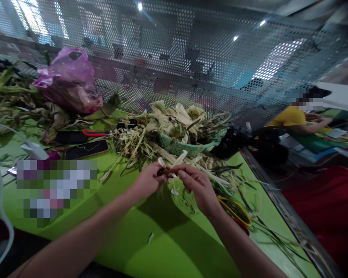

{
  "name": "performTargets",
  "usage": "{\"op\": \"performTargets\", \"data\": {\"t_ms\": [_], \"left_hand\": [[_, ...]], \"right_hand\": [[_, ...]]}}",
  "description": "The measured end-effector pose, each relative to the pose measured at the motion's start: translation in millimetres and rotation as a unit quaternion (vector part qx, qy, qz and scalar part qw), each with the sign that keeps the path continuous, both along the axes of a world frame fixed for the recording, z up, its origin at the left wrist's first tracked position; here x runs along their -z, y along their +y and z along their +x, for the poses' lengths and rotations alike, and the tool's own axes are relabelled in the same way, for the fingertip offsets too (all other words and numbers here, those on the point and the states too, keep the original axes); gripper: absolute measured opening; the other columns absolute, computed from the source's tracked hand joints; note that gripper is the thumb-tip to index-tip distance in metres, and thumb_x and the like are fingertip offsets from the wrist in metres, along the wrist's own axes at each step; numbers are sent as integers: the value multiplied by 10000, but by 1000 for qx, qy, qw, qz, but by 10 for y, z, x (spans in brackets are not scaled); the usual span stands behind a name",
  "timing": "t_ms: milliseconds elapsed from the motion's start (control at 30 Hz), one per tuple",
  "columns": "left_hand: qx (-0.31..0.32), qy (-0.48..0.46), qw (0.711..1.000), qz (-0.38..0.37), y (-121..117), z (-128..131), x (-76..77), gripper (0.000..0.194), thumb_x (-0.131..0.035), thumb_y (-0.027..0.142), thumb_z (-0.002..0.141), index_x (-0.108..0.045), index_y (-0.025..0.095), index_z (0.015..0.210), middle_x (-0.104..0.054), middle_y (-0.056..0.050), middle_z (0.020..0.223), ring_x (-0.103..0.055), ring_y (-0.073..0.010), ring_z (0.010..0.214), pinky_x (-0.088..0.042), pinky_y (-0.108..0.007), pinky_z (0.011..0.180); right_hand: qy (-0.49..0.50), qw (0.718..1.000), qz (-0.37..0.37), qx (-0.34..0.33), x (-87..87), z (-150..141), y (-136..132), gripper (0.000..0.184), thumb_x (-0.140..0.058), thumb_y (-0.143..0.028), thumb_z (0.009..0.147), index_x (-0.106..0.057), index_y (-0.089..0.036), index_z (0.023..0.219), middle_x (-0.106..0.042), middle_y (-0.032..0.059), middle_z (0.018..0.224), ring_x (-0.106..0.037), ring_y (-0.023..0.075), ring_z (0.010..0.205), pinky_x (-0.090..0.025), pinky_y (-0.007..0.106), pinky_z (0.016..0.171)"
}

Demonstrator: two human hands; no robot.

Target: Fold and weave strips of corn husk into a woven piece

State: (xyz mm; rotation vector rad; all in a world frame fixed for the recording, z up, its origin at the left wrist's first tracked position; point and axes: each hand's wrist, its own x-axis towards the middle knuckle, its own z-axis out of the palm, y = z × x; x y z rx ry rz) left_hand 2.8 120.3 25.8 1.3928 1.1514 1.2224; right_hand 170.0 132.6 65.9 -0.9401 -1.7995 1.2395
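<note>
Over the green table [127, 239], my left hand [147, 179] and my right hand [199, 187] meet fingertip to fingertip. Both pinch a pale husk strip [179, 159], whose ends stick up and curl below the fingers. Small pale scraps lie on the tabletop beneath. Just beyond my hands stands a mint-green colander [174, 146], heaped with dry husks [188, 114]. To the right, near my right forearm, yellow-handled scissors [234, 210] lie partly covered by the arm and by loose strands.
A purple plastic bag [69, 83] stands back left beside withered leaves [14, 100]. A dark phone [86, 150], a red-edged black tool [95, 133] and a white cable [0, 185] lie left. A perforated metal screen [150, 58] rises behind. A person in yellow [292, 117] works at far right.
</note>
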Motion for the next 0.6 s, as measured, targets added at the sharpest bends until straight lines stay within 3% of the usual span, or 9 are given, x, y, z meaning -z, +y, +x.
{"op": "performTargets", "data": {"t_ms": [167,367,500,600], "left_hand": [[52,-49,997,-28,-21,61,42,149,-595,189,747,-663,159,876,-629,-59,894,-567,-177,835,-426,-297,803],[46,-65,997,-4,-45,57,-137,235,-575,246,795,-661,166,998,-667,-78,996,-573,-209,967,-408,-317,902],[35,-40,999,-4,-55,26,-213,257,-539,277,817,-672,161,1003,-676,-74,1019,-566,-219,984,-410,-332,913],[31,-51,998,5,-52,18,-205,275,-534,260,812,-659,156,1034,-669,-72,1056,-561,-214,1005,-398,-337,936]], "right_hand": [[33,999,-40,1,-28,9,16,296,-552,-439,845,-686,-205,967,-637,23,732,-357,94,472,-249,233,424],[102,993,-61,15,22,-47,7,254,-651,-337,777,-634,-216,999,-666,54,934,-483,111,587,-376,220,478],[107,991,-12,84,128,-60,46,171,-693,-285,734,-616,-204,864,-622,14,821,-502,110,617,-426,231,553],[89,991,-2,98,188,-62,86,147,-704,-268,716,-611,-187,796,-586,-4,720,-512,118,629,-436,248,602]]}}
